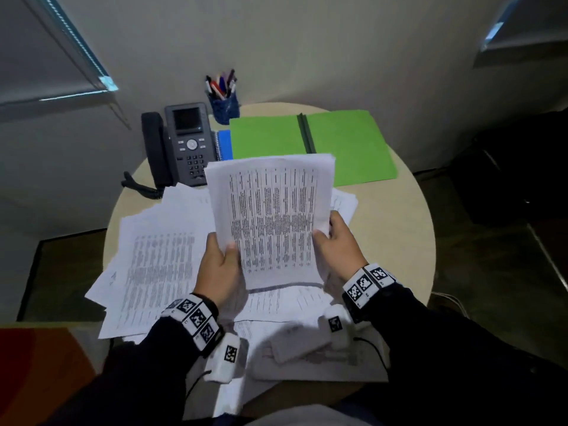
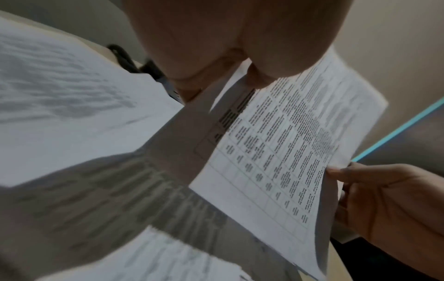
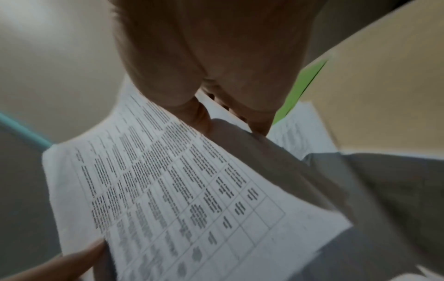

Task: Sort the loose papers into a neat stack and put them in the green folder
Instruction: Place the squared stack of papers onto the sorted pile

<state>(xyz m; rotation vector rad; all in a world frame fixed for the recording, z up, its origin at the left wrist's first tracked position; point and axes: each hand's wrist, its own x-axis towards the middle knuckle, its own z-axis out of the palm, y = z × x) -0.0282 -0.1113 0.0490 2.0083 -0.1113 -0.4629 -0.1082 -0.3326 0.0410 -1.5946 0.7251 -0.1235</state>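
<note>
Two hands hold a stack of papers (image 1: pixel 270 216) upright above the round table (image 1: pixel 399 216) in the head view: the left hand (image 1: pixel 219 265) grips its left edge with thumb in front, and the right hand (image 1: pixel 338 241) grips its right edge likewise. More loose sheets (image 1: pixel 153 256) lie scattered beneath. Beyond them the green folder (image 1: pixel 353 142) lies open, beside a desk phone (image 1: pixel 181 146) and a pen cup (image 1: pixel 226 107). From the left wrist, the left hand (image 2: pixel 216 47) pinches the printed stack (image 2: pixel 288 142), with the right hand (image 2: pixel 389 199) clasping the far edge. From the right wrist, the right hand (image 3: pixel 211 57) clamps the stack (image 3: pixel 168 190); a strip of folder (image 3: pixel 302 85) shows behind it.
</note>
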